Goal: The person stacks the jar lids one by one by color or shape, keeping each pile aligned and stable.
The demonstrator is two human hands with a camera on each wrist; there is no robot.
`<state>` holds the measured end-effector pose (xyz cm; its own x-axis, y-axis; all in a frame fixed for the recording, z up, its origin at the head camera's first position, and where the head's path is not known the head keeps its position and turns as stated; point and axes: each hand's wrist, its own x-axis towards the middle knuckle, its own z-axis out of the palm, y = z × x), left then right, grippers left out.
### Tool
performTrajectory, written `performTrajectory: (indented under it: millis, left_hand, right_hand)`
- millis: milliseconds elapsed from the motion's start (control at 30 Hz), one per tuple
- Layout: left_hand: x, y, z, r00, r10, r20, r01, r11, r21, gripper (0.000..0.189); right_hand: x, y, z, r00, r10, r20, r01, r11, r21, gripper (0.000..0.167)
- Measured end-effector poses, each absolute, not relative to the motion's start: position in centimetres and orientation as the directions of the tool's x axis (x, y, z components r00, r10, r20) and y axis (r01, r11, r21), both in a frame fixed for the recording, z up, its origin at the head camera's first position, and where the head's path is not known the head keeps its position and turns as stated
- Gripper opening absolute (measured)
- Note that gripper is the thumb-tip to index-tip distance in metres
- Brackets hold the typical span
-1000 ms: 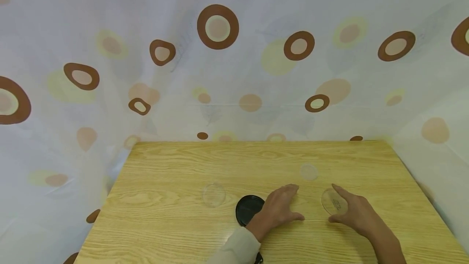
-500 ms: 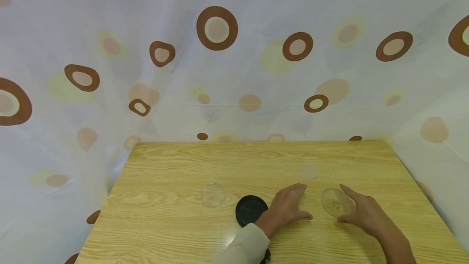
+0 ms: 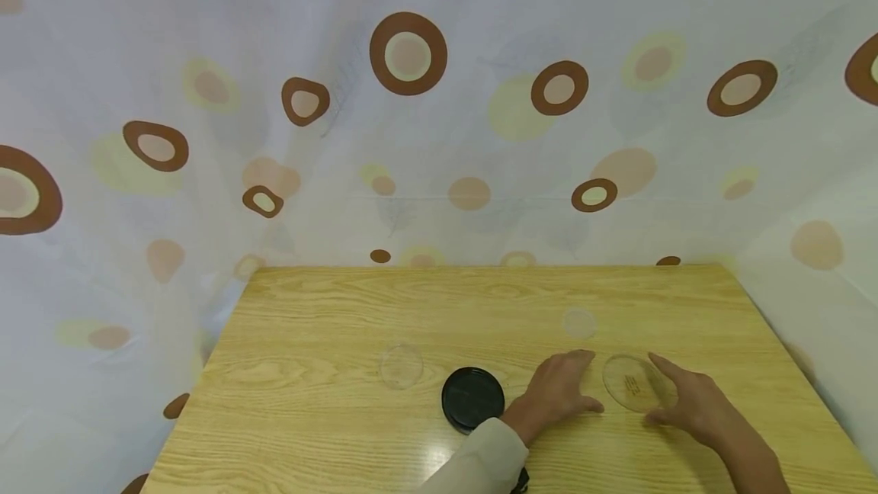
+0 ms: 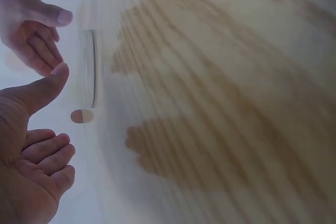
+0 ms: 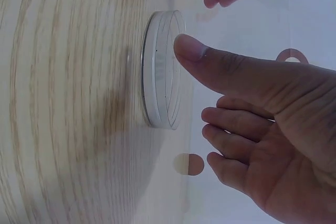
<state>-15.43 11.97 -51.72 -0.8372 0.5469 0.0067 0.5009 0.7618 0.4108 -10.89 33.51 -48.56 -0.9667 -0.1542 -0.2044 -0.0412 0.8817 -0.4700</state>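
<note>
The dish (image 3: 634, 383) lies flat on the counter (image 3: 309, 418), between the two hands; resting on its base, it needs no holding up; the left hand (image 3: 557, 387) is just beside its left edge, grip wide, thumb well parted from the fingers, holding nothing; the right hand (image 3: 696, 402) is at the opposite edge, its grip likewise spread and not closed round anything, though whether it touches the rim I cannot tell; that facing spread probably suits a low, round rim and leaves the printed top uncovered; the black disc (image 3: 472, 399) and two clear discs, one left (image 3: 401, 366), one farther back (image 3: 579, 323), lie apart, leaving room around the dish.
</note>
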Motion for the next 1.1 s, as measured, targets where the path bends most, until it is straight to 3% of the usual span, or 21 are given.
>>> performTrajectory:
  millis: [600, 1100]
  left_hand:
    - [-15.2, 14.1, -52.5, -0.852, 0.523, -0.008, 0.476, 0.781, 0.404, 0.075]
    - [-15.2, 16.1, -52.9, -0.862, 0.507, 0.021, 0.472, 0.786, 0.398, 0.058]
  right_hand:
    - [-10.8, 34.5, -49.4, -0.966, -0.165, -0.196, -0.054, 0.88, -0.472, 0.106]
    - [-11.3, 34.8, -49.7, -0.972, -0.124, -0.2, -0.027, 0.903, -0.428, 0.095]
